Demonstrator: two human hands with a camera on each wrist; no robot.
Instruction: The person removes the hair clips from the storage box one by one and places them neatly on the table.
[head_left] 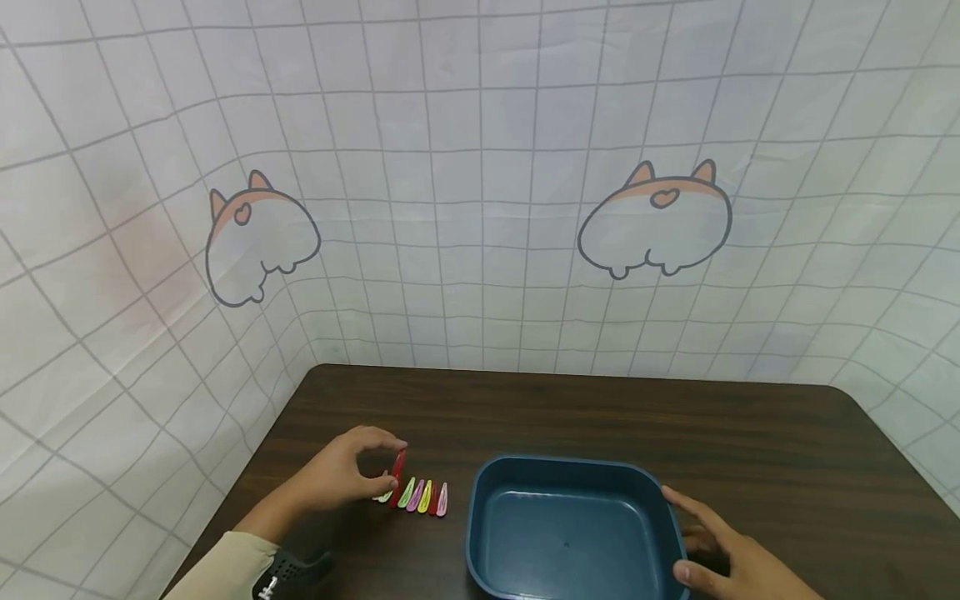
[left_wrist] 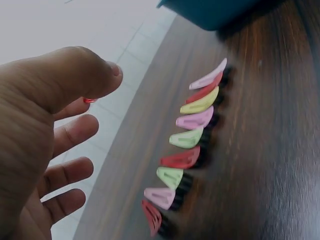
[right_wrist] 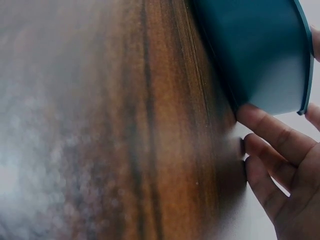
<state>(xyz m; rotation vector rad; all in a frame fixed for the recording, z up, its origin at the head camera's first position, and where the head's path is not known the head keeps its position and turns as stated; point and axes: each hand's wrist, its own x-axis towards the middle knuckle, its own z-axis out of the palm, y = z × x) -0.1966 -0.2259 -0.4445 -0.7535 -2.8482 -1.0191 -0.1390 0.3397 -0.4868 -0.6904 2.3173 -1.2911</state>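
My left hand (head_left: 337,471) pinches a red snap hair clip (head_left: 400,461) between thumb and index finger, just above a row of clips. In the left wrist view only a sliver of that clip shows behind the thumb. The row holds several snap clips in pink, red, yellow, purple and green, among them a yellow clip (left_wrist: 200,101) and a light green clip (left_wrist: 186,138). My right hand (head_left: 723,546) holds the right side of a blue plastic bin (head_left: 480,521), thumb and index finger at its rim. Lower down, another finger touches the bin's bottom corner in the right wrist view.
The dark wooden table (head_left: 420,408) carries the bin to the right of the clips. Nothing lies inside the bin in the head view. A white gridded curtain (head_left: 480,208) with cartoon animal prints hangs behind and beside the table. A dark wristband (head_left: 292,575) sits on the left wrist.
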